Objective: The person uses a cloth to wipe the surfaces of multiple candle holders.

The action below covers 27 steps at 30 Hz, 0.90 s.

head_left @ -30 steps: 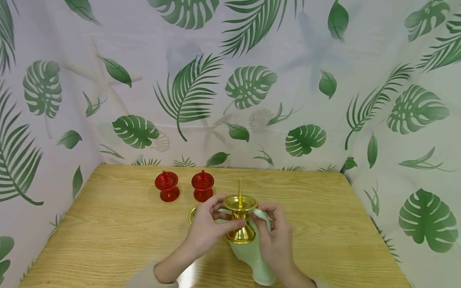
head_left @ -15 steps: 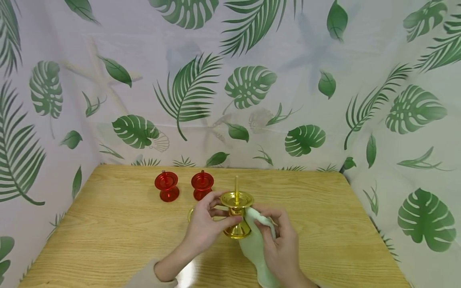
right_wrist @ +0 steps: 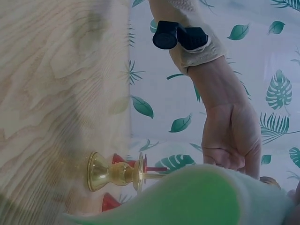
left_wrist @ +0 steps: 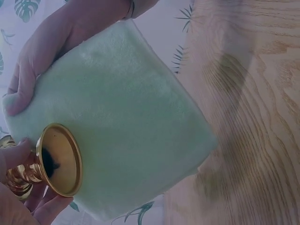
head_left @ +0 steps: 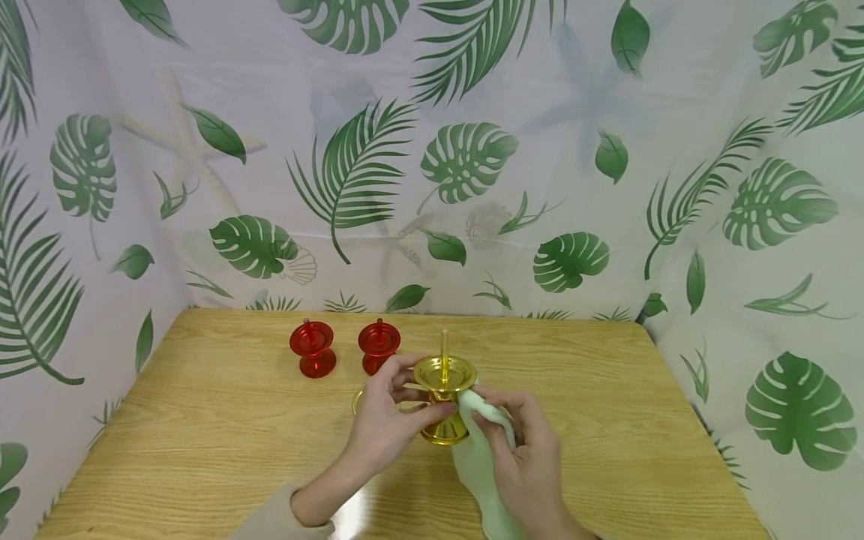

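My left hand point(head_left: 385, 424) grips a shiny gold candlestick point(head_left: 444, 429) by its stem, thumb in front. The candlestick is upright above the table, its thin spike pointing up from the dished top. In the left wrist view its hollow base point(left_wrist: 70, 164) shows against the cloth. Pinched in my right hand point(head_left: 529, 457) is a pale green cloth point(head_left: 475, 472), whose folded upper edge meets the candlestick's right side below the dish. The rest of the cloth hangs down. A second gold candlestick point(right_wrist: 96, 172) stands behind my left hand, mostly hidden in the head view.
Two red candlesticks, one on the left point(head_left: 313, 345) and one on the right point(head_left: 379, 341), stand toward the back of the wooden table point(head_left: 223, 435). A white sheet with green leaf prints point(head_left: 472, 90) hangs round the table's back and sides.
The held candlestick has shifted slightly left and up. My right hand has moved a little to the right with the cloth, which now hangs farther right.
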Available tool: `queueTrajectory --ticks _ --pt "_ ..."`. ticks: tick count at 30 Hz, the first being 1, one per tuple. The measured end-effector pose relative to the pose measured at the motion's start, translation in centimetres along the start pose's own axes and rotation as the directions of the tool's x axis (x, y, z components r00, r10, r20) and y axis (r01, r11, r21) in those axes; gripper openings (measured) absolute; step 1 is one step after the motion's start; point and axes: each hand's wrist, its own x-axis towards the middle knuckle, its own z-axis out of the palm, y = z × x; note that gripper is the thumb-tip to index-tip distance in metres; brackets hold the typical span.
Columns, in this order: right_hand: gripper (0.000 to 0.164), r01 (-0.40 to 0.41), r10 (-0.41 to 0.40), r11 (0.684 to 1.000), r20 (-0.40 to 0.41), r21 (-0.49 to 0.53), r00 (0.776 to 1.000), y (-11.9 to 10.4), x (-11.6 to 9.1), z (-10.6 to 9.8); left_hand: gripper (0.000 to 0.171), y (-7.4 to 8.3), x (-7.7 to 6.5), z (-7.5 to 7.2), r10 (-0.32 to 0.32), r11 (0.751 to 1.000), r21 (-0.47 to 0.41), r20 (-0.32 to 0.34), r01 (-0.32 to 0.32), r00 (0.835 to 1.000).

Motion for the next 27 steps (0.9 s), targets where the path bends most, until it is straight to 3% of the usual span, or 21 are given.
queueTrajectory --ticks 6,12,21,27 --pt "0.024 -0.039 0.040 0.999 0.006 -0.036 0.999 0.8 0.5 0.6 0.061 0.0 -0.3 0.2 -0.014 1.000 0.021 0.006 0.014 1.000" --pt "0.019 -0.100 0.101 0.993 0.007 -0.059 0.995 1.5 0.5 0.8 0.061 0.2 -0.6 0.1 0.007 0.998 0.059 0.117 -0.014 0.993" --pt "0.017 -0.109 0.108 0.994 -0.011 -0.027 0.994 1.7 0.4 0.9 0.061 0.3 -0.4 -1.3 -0.007 1.000 -0.010 0.253 0.010 0.967" --pt "0.017 -0.100 0.100 0.994 -0.022 -0.038 0.995 1.7 0.4 0.8 0.061 0.2 -0.4 -1.4 -0.051 0.997 -0.047 0.222 0.063 0.974"
